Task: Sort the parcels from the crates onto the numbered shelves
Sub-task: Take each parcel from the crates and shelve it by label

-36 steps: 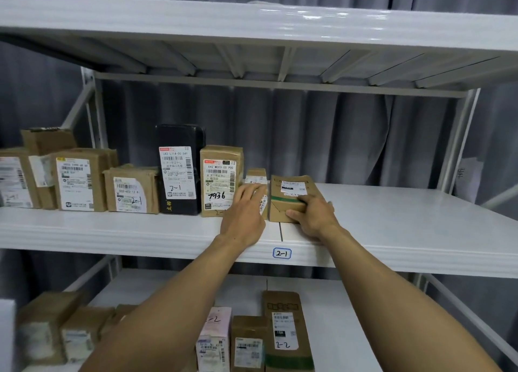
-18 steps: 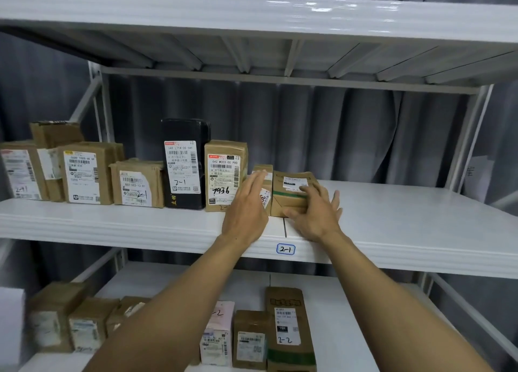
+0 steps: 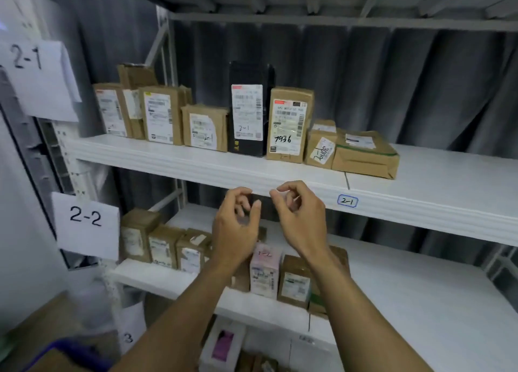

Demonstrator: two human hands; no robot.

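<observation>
A flat brown parcel with a green band (image 3: 364, 154) lies on the white shelf labelled 2-1 (image 3: 347, 201), at the right end of a row of parcels. Beside it stand a small brown parcel (image 3: 321, 144), a taller brown box marked 1936 (image 3: 288, 125) and a black box (image 3: 248, 111). My left hand (image 3: 235, 226) and my right hand (image 3: 300, 217) hover in front of the shelf edge, below the row. Both have loosely curled fingers and hold nothing.
The lower shelf 2-2 (image 3: 406, 301) carries several brown parcels and a pink-white box (image 3: 265, 270). Paper signs reading 2-1 (image 3: 36, 71) and 2-2 (image 3: 87, 223) hang on the left post. A blue crate rim (image 3: 70, 352) shows at the bottom left. A grey curtain hangs behind.
Both hands have let go of the green-banded parcel and drawn back and down from the shelf. The parcel stays on shelf 2-1. My view has shifted left and down.
</observation>
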